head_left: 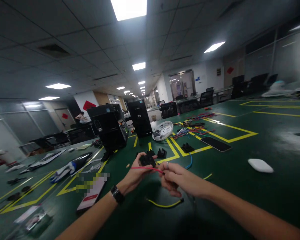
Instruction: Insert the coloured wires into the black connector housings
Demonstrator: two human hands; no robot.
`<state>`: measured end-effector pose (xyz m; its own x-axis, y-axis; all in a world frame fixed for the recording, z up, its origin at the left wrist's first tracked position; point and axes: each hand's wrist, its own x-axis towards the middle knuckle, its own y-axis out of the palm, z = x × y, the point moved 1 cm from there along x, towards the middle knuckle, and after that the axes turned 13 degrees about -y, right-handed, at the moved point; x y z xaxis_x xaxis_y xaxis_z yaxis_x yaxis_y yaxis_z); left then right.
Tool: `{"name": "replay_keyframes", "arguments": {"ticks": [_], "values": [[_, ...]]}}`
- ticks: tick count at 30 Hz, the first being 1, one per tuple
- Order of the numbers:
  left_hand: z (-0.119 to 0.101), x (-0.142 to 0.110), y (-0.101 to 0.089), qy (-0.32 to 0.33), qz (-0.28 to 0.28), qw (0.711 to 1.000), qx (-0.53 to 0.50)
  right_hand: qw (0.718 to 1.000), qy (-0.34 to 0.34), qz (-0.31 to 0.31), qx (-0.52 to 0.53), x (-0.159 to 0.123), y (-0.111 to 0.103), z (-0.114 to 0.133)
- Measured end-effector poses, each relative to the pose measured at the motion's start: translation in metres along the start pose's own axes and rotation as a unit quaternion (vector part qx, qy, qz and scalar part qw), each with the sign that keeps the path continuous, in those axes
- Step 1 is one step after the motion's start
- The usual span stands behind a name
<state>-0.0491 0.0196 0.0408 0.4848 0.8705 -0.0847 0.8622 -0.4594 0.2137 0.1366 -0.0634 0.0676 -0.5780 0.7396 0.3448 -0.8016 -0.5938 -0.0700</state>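
Observation:
My left hand [138,168], with a black watch on its wrist, is closed around a small black plastic block [147,160]. A red wire [146,168] crosses in front of that block and runs into my right hand [173,178], whose fingers pinch its end. On the table below my hands lies a short yellow wire [165,205] with a dark tip. Similar black blocks [162,153] stand just beyond my left hand. Another black block [187,147] with a blue wire [190,161] attached lies beyond my right hand.
Two black computer cases [140,118] stand at the back of the green table [240,200], near a white basket [163,130]. Coloured wires [190,130] and a dark phone [216,144] lie back right. A white mouse-like object [260,165] is right; another phone [93,193] is left.

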Motion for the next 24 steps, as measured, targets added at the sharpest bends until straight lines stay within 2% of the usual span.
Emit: {"name": "replay_keyframes", "arguments": {"ticks": [4,8,10,12,15,17,20,24], "values": [[0.012,-0.018,-0.005,-0.009,-0.021,0.999,-0.046,0.995,0.023,0.022,0.093,0.001,-0.001,0.003],[0.015,-0.019,-0.004,0.013,-0.022,0.996,-0.084,0.996,0.002,-0.046,0.076,0.0,-0.001,0.011],[0.016,-0.018,-0.004,0.016,-0.016,0.993,-0.112,0.997,-0.009,-0.08,0.011,0.0,-0.001,0.012],[0.018,-0.017,-0.006,0.015,-0.009,0.99,-0.142,0.99,-0.019,-0.099,-0.097,0.0,-0.002,0.011],[0.021,-0.014,-0.009,0.016,-0.008,0.983,-0.183,0.952,-0.021,-0.089,-0.291,0.0,-0.002,0.006],[0.022,-0.012,-0.011,0.02,-0.012,0.978,-0.207,0.921,-0.031,-0.068,-0.382,0.0,-0.002,0.003],[0.024,-0.009,-0.013,0.024,-0.009,0.973,-0.229,0.892,-0.049,-0.041,-0.447,0.002,-0.002,0.0],[0.024,-0.01,-0.011,0.016,0.0,0.972,-0.234,0.879,-0.048,-0.029,-0.474,0.002,0.0,-0.003]]}}
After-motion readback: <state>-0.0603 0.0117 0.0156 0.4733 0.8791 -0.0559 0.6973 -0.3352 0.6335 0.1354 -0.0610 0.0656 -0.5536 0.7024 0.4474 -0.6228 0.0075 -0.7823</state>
